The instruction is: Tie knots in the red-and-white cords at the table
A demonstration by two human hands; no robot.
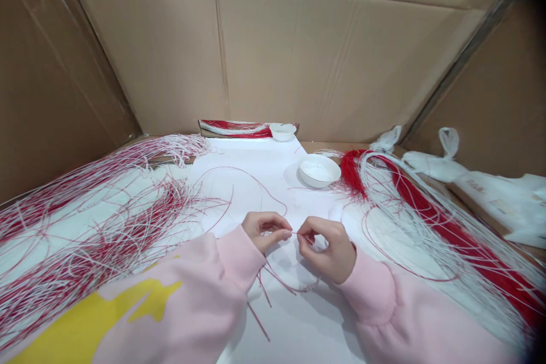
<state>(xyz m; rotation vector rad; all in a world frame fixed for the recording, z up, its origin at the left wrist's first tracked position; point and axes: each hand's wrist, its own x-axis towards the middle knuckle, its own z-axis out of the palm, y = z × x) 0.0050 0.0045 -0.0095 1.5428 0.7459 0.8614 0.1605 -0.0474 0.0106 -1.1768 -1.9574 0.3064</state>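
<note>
Over the white paper point(239, 153), my left hand point(267, 230) pinches a thin red cord point(294, 232) between thumb and fingertips. My right hand point(326, 244) pinches the same cord a short way to the right, so a small piece of it shows between the two hands. Below the hands, loose red and white cord ends point(284, 284) hang or lie on the paper; which strand they belong to I cannot tell. A long red strand curves across the paper beyond my left hand.
A white bowl point(319, 172) with white contents stands ahead, with a smaller white bowl point(282, 132) behind it. Red-and-white cord bundles point(140, 233) spread at left; red cords point(460, 210) and white ones lie at right. White plastic bags point(507, 202) and cardboard walls point(281, 51) surround the table.
</note>
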